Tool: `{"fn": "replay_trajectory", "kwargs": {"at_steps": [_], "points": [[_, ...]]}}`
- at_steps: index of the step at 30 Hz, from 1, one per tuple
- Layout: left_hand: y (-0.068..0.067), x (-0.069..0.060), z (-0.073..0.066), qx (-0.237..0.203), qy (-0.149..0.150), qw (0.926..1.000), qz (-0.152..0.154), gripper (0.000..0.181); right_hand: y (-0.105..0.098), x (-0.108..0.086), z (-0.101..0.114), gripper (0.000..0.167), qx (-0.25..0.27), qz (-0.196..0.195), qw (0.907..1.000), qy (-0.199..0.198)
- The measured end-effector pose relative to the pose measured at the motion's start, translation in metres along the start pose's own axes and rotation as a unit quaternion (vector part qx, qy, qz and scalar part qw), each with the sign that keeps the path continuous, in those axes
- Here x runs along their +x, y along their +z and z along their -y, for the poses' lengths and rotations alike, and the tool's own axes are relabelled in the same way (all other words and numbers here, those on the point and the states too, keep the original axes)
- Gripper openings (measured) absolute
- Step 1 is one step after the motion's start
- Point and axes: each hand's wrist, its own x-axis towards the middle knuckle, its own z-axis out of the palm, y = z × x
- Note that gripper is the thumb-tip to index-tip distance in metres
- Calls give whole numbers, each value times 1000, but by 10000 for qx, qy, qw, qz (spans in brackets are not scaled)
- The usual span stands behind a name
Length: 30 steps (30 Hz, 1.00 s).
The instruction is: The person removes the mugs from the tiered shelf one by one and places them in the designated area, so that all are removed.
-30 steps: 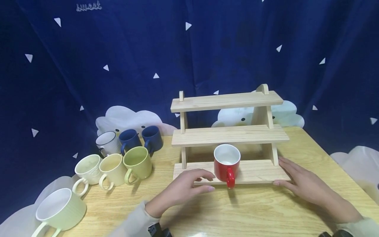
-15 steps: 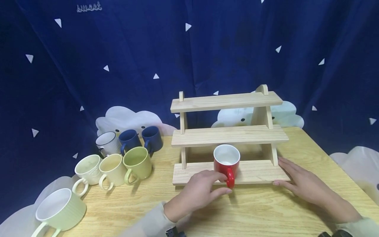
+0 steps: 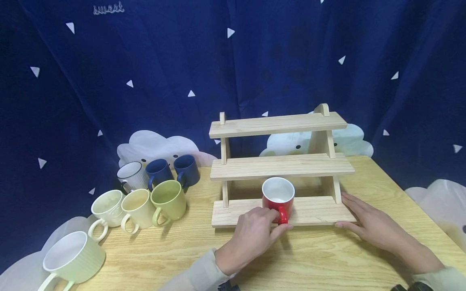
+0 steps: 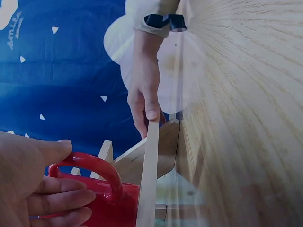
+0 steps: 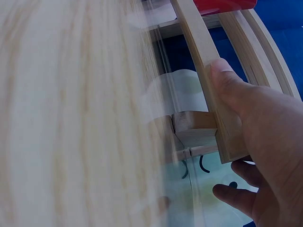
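Observation:
A glossy red mug with a white inside [image 3: 278, 198] stands upright on the lowest board of a three-tier wooden display shelf [image 3: 282, 165], its handle facing the front. My left hand [image 3: 253, 230] holds this handle [image 4: 97, 165], the thumb at its outer end and the fingers beside the mug's wall. At the shelf's lower right corner lies my right hand [image 3: 378, 226]. Its thumb [image 5: 225, 75] presses the board's front edge, and the extended fingers lie along the right end. Part of the left fingers is hidden behind the handle in the head view.
Several mugs stand grouped on the left: green [image 3: 169, 200], cream [image 3: 138, 210], pale patterned [image 3: 108, 208], white with dark rim [image 3: 132, 176] and two dark blue, one behind the green [image 3: 159, 171]. A larger pale green cup [image 3: 74, 258] sits nearer. A blue curtain [image 3: 233, 72] hangs behind the table [image 3: 309, 262].
My left hand has moved right from beside the mug to its handle and now holds it. The mug, the shelf and my right hand have stayed in place.

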Motion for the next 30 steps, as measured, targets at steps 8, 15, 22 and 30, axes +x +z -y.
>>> {"fn": "replay_trajectory", "kwargs": {"at_steps": [8, 15, 22, 30], "points": [[0, -2, 2, 392, 47, 9990, -220, 32, 0, 1, 1, 88, -30, 36, 10000, 29], [-7, -9, 12, 291, -154, 9994, -121, 25, 0, 0, 1, 88, 2, 1, 10000, -11], [-12, -12, 23, 6, -397, 9992, -74, 15, 0, -1, 2, 88, 60, 51, 9999, 70], [-20, -12, 38, -587, -1076, 9923, 144, 14, 0, 0, 1, 88, 16, -7, 10000, 9]]}}
